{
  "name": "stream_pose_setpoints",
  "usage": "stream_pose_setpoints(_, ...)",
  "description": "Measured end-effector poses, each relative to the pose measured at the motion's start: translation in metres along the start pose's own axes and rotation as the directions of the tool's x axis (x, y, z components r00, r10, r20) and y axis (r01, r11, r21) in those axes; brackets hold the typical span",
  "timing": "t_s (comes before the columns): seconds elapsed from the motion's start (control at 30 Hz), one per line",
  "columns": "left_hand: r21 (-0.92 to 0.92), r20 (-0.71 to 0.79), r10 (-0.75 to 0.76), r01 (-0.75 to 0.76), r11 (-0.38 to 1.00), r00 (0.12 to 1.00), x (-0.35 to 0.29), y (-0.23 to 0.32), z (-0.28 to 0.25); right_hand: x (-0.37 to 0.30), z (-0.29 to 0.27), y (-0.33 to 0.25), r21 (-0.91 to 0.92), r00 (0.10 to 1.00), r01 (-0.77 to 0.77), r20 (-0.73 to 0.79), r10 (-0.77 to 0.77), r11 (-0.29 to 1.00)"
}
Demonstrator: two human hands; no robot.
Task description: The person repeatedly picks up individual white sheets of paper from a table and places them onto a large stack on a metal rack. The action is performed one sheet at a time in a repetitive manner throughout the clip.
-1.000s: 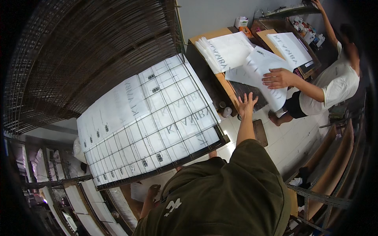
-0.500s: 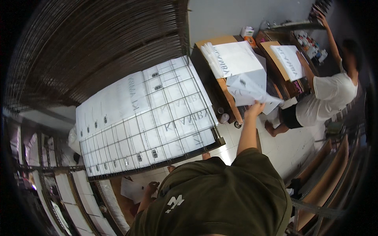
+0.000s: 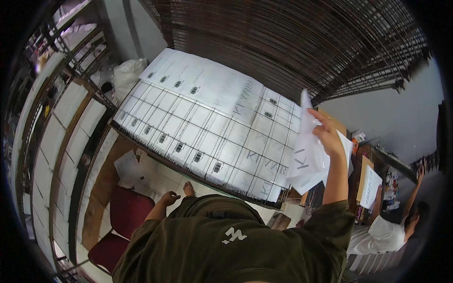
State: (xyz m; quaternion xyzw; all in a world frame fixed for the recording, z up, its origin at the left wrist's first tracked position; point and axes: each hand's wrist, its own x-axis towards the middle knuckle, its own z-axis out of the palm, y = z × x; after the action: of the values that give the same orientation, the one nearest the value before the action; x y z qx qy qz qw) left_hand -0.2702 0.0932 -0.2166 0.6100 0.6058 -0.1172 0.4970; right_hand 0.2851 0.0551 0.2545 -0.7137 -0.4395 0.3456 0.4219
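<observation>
In my head view, my right grip (image 3: 329, 136) pinched a translucent printed sheet (image 3: 306, 162) at the wire rack (image 3: 276, 204)'s right end, not yet flat; other sheets (image 3: 207, 137) already covered it. My left grip (image 3: 170, 198) I couldn't tell.

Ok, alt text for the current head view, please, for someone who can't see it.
A person's right hand holds a limp white sheet beside a wire rack of other printed sheets. Their left hand hangs near a dark red chair, and a co-worker in white is at far right.
</observation>
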Motion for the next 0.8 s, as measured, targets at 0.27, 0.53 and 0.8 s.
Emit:
stream_pose_setpoints(0.27, -0.052, -0.029, -0.122, 0.12, 0.991, 0.992, -0.021, -0.058, 0.016, 0.021, 0.079, -0.12, -0.119, 0.806, 0.205, 0.583, -0.099, 0.971)
stream_pose_setpoints(0.53, -0.15, -0.052, -0.257, 0.247, 0.957, 0.965, -0.029, -0.093, 0.037, 0.051, 0.023, -0.053, 0.109, 0.917, 0.386, 0.065, -0.394, 0.916)
stream_pose_setpoints(0.8, -0.022, -0.132, -0.262, 0.262, 0.965, 0.956, -0.093, -0.067, 0.024, 0.169, 0.088, 0.196, 0.553, 0.935, 0.305, -0.33, -0.132, 0.776)
